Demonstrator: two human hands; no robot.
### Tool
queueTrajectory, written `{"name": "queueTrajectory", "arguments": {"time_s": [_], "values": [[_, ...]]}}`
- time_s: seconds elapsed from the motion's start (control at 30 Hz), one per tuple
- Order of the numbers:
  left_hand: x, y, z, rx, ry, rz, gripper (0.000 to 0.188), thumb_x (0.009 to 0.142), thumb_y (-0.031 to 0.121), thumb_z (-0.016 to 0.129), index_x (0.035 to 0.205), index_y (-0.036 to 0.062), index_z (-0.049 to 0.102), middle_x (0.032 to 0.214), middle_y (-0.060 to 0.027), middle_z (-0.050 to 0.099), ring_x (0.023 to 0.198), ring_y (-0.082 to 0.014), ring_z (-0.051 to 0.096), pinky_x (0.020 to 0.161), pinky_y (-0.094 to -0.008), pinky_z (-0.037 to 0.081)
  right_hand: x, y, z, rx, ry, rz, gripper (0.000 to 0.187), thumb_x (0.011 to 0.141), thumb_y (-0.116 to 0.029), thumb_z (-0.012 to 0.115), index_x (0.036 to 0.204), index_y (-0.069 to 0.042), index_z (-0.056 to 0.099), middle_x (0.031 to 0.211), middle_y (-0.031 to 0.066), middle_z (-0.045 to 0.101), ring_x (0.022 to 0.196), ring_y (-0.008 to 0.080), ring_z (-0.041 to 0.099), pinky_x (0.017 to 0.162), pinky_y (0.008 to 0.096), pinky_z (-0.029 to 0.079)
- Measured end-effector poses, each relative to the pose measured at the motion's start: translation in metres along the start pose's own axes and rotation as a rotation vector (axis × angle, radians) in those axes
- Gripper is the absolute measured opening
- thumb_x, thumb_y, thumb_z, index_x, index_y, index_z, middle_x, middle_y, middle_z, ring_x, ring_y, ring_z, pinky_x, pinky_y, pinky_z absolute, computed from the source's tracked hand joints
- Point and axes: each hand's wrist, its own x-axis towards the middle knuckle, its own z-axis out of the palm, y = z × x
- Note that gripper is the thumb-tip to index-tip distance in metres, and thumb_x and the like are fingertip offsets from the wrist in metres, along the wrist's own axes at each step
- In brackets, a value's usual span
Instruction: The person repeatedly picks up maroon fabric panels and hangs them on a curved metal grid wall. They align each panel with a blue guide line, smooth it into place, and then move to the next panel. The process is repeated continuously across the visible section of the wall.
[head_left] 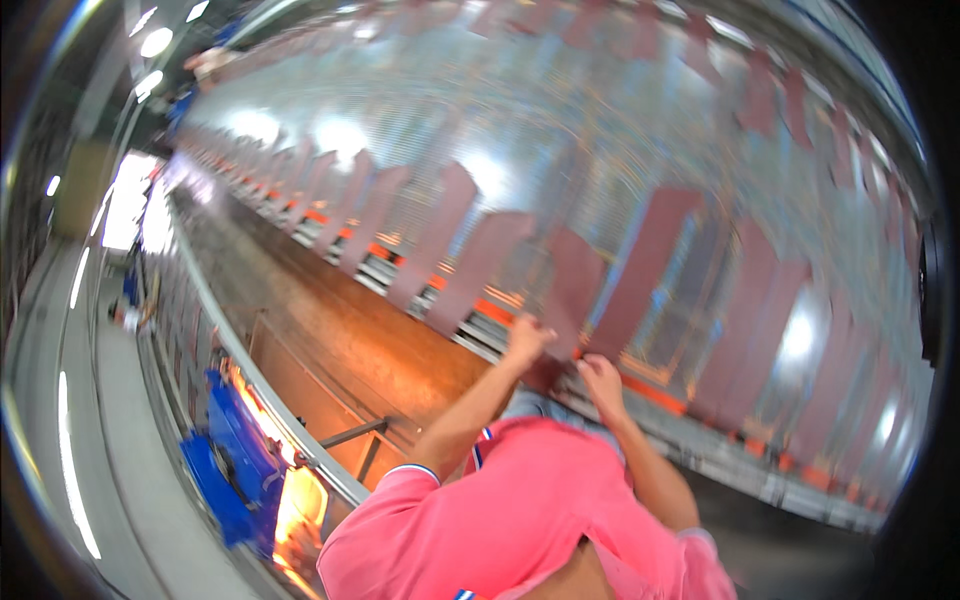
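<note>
The picture is blurred by motion. A row of thin reddish-brown sheets stands upright along a long rack (700,450) with orange holders. My left hand (525,340) is closed on the lower left edge of one reddish-brown sheet (572,285) in the middle of the row. At the bottom edge of the same sheet my right hand (603,378) grips it just above the rack. Both bare forearms reach up from my pink short-sleeved shirt (520,520) at the lower edge.
The row of sheets (330,200) runs away to the upper left in front of a shiny metal wall. A brown, orange-lit floor strip (340,340) lies left of the rack, bounded by a metal rail (250,370). A blue machine (235,460) stands at lower left beside a grey aisle (110,420).
</note>
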Motion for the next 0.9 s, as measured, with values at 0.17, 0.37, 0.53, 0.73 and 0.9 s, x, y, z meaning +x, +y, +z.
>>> {"name": "queueTrajectory", "arguments": {"time_s": [0.17, 0.37, 0.53, 0.73, 0.9], "values": [[-0.009, 0.064, 0.012, -1.02, -0.446, -0.286, 0.021, 0.084, 0.007, 0.072, 0.102, 0.0037, 0.06, 0.095, -0.0063, 0.063, 0.088, -0.0199, 0.062, 0.076, -0.0351, 0.053, 0.003, -0.049, 0.015, 0.619, -0.049, 0.203, 0.037, 0.095, -0.021, 0.063, 0.126, -0.003, 0.056, 0.112, 0.0051, 0.065, 0.096, 0.0142, 0.061, 0.082, 0.0312, 0.048], [0.015, 0.093, -0.022, -1.053, -0.775, -0.306, 0.022, 0.086, 0.013, 0.07, 0.105, 0.0125, 0.06, 0.095, -0.0004, 0.064, 0.09, -0.0151, 0.061, 0.083, -0.0363, 0.052, -0.024, -0.152, -0.002, 0.36, 0.108, 0.037, 0.02, 0.087, -0.011, 0.065, 0.102, 0.003, 0.065, 0.088, 0.0051, 0.067, 0.083, 0.0128, 0.063, 0.075, 0.0302, 0.05], [0.052, 0.137, -0.046, -1.313, -1.201, -0.295, 0.062, 0.088, 0.055, 0.065, 0.119, 0.0019, 0.057, 0.112, -0.014, 0.065, 0.104, -0.0269, 0.06, 0.094, -0.0422, 0.048, -0.04, -0.219, -0.009, -0.001, -0.078, -0.12, 0.036, 0.086, -0.027, 0.073, 0.102, 0.004, 0.066, 0.088, 0.006, 0.067, 0.082, 0.0081, 0.056, 0.072, 0.0287, 0.049], [0.181, 0.097, -0.051, -1.334, -0.904, -0.233, 0.041, 0.095, 0.024, 0.064, 0.126, -0.0017, 0.054, 0.116, -0.0111, 0.064, 0.103, -0.0233, 0.062, 0.101, -0.0386, 0.047, -0.035, -0.208, -0.011, -0.269, -0.087, -0.038, 0.045, 0.083, -0.024, 0.072, 0.117, 0.003, 0.062, 0.099, 0.0139, 0.07, 0.091, 0.0227, 0.066, 0.081, 0.0367, 0.051], [0.209, 0.144, -0.091, -0.908, -0.892, 0.01, 0.046, 0.086, -0.001, 0.069, 0.129, -0.0016, 0.053, 0.107, -0.01, 0.067, 0.095, -0.0168, 0.066, 0.089, -0.0335, 0.054, -0.037, -0.193, -0.002, -0.143, 0.02, 0.052, 0.041, 0.081, -0.022, 0.072, 0.112, 0.003, 0.063, 0.101, 0.019, 0.069, 0.094, 0.0283, 0.066, 0.08, 0.0393, 0.05]]}}
